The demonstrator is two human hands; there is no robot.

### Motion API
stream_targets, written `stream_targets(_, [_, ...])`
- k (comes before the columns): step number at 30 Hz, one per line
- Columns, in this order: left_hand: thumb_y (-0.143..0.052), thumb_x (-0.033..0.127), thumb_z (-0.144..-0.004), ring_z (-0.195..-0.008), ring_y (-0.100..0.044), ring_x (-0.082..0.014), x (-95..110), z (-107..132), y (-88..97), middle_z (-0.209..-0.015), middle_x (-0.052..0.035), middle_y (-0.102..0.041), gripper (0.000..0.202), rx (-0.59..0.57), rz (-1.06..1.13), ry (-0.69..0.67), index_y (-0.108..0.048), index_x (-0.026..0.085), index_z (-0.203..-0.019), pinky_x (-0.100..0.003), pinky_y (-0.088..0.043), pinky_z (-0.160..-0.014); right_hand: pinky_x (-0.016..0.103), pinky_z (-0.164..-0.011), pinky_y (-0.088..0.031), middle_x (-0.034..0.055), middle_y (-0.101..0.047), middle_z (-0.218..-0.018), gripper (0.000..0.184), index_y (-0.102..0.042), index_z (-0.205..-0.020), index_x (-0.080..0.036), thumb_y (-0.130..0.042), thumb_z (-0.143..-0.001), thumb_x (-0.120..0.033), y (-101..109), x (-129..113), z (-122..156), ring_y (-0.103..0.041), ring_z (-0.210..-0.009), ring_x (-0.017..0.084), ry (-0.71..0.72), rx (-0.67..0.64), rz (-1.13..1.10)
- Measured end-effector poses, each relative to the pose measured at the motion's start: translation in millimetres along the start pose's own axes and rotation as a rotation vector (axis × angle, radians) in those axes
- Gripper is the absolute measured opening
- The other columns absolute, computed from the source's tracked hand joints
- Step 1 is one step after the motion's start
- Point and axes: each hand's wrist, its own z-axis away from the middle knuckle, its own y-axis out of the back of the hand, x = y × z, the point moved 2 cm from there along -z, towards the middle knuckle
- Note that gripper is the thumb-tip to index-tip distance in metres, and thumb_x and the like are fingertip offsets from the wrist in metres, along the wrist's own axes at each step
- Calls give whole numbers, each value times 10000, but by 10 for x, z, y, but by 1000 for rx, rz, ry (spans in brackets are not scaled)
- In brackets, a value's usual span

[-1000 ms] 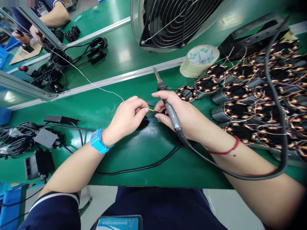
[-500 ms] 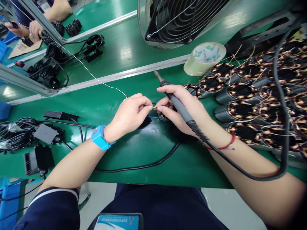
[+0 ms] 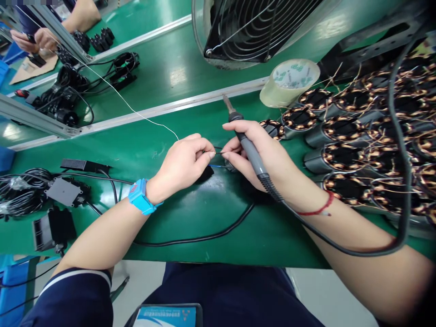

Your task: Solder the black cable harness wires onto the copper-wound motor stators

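Observation:
My left hand (image 3: 184, 163), with a blue wrist strap (image 3: 140, 196), pinches thin wires (image 3: 218, 152) at the middle of the green bench (image 3: 190, 213). A thin white solder wire (image 3: 136, 111) runs from it toward the far left. My right hand (image 3: 259, 152) meets the same wires with its fingertips while a soldering iron (image 3: 247, 145) rests across it, tip pointing away. A small black part (image 3: 206, 173) lies under my left fingers. A black cable (image 3: 204, 236) trails toward me.
Several copper-wound coils (image 3: 344, 154) crowd the right side. A tape roll (image 3: 289, 81) and a wire-guarded fan (image 3: 252, 27) stand behind. Black parts and coiled cables (image 3: 44, 195) lie at left. Another person's hands (image 3: 34, 41) work at the far left.
Both hands stayed together on the wires. The soldering iron swung a little, its tip ending farther away and to the right. The view shifted slightly.

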Motion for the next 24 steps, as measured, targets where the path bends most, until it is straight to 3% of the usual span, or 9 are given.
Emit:
stream_targets(7, [-573,137,-836,-651,-486,-115,40,-18,-40,-693,12,-522,104,-88,-19,-59,-655,159,-776,-257,-349,-603,311,-746,-523,0,-633,-850,414,-467,-1250,-204,-563,-847,-203,-14,5,-8,-638,-741,174,-21,46,4])
stream_targets(12, [-595,243,-835,-633,-486,-100,-81,-29,74,-771,10,-598,135,56,135,109,-631,167,-941,-233,-374,-598,377,-765,-532,30,-610,-943,437,-442,-1274,-249,-554,-853,-222,102,-34,90,-624,-788,212,7,27,83])
stream_targets(18, [-547,296,-866,-676,-543,-116,-110,-72,23,-716,4,-648,220,-146,228,189,-666,143,-762,-235,-393,-627,344,-783,-497,22,-600,-935,416,-425,-1283,-248,-513,-886,-163,161,-95,183,-621,-838,201,164,-155,124])
stream_targets(24, [-559,301,-853,-643,-524,-108,-66,-73,-36,-701,7,-639,217,-166,285,163,-681,139,-776,-223,-397,-603,287,-691,-491,-5,-607,-821,368,-428,-1247,-218,-508,-889,-188,90,-89,122,-623,-720,170,44,-41,94])
